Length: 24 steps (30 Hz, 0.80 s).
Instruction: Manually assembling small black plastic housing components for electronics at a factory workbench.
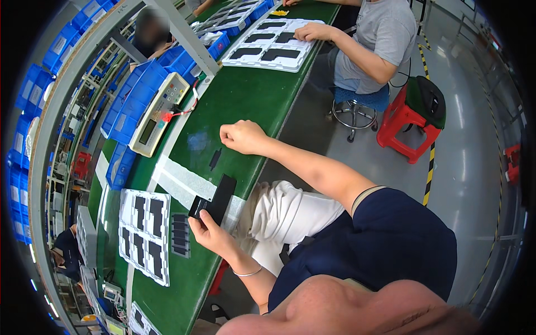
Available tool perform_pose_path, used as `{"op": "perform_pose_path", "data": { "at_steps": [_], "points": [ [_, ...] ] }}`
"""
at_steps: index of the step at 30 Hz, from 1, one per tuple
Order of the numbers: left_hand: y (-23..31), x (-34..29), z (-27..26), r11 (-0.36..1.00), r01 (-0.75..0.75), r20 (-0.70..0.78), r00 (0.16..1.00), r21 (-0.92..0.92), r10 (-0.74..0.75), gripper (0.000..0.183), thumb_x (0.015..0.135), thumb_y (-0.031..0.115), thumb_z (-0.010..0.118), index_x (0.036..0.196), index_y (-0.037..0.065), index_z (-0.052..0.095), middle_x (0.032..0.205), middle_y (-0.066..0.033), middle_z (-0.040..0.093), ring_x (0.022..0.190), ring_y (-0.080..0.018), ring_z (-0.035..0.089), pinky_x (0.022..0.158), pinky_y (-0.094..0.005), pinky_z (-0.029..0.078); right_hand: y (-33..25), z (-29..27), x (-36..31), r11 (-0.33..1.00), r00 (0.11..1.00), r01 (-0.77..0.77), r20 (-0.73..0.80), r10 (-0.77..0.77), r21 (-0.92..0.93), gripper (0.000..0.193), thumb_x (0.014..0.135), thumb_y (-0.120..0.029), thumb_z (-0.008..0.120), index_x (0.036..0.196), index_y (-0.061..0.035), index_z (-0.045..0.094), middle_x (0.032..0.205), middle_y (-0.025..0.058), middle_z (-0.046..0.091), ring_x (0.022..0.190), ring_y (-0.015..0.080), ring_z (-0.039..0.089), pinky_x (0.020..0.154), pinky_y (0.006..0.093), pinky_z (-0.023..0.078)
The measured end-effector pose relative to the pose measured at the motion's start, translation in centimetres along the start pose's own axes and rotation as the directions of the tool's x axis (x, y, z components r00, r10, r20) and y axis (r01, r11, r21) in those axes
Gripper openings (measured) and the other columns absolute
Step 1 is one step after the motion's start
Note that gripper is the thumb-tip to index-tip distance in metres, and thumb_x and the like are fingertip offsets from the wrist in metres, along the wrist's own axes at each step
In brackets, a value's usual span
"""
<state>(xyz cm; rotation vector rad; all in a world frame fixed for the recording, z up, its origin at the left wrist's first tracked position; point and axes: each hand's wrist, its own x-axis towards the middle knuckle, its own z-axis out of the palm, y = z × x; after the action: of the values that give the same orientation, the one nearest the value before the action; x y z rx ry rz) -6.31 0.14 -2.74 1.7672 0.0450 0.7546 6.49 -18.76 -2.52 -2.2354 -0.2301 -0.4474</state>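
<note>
My left hand [211, 233] grips the near end of a flat black L-shaped piece [223, 200], thumb on top and the other fingers mostly hidden. The piece lies at the table's edge, over a whitish strip [184, 181]. Farther off, above the green tabletop, my right hand [244, 137] is closed with its fingers curled in; whether anything small is inside them cannot be seen. Between the two hands a small dark strip [215, 160] lies on the green mat, apart from both.
Left of me are a white tray [144, 194] of black pieces and a dark ribbed strip [180, 235]. A beige meter [159, 114] with red leads stands by blue bins [134, 103]. Beyond, a seated person in grey [385, 44] reaches over another white tray [298, 67]. Red stool [410, 120] at right.
</note>
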Motion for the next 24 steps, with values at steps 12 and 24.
{"op": "perform_pose_path", "data": {
  "at_steps": [12, 24],
  "points": [
    [-0.8, 0.0, 0.0, 0.977, 0.153, -0.052, 0.985, -0.147, -0.162, 0.023, 0.091, 0.019, 0.051, 0.081, -0.001, 0.053, 0.073, -0.0005, 0.052, 0.062, -0.0064, 0.044, 0.054, -0.0200, 0.036, 0.5, -0.4, -0.6, 0.971, 0.998, 0.058, 0.001, -0.060, 0.232, 0.009, 0.073, -0.020, 0.058, 0.074, -0.0118, 0.061, 0.068, 0.0065, 0.064, 0.062, 0.0263, 0.062, 0.055, 0.0375, 0.048],
    [-3.5, -1.2, -2.4, 0.986, 0.138, -0.295, 0.942, -0.090, -0.159, 0.032, 0.089, 0.019, 0.050, 0.099, -0.010, 0.053, 0.093, -0.0128, 0.053, 0.085, -0.0190, 0.051, 0.078, -0.0315, 0.043, 0.2, -0.9, -1.2, 0.888, 0.945, 0.233, 0.124, -0.303, 0.396, 0.007, 0.077, -0.012, 0.061, 0.076, -0.0077, 0.055, 0.062, 0.0052, 0.057, 0.056, 0.0222, 0.057, 0.048, 0.0344, 0.042]
  ]
}}
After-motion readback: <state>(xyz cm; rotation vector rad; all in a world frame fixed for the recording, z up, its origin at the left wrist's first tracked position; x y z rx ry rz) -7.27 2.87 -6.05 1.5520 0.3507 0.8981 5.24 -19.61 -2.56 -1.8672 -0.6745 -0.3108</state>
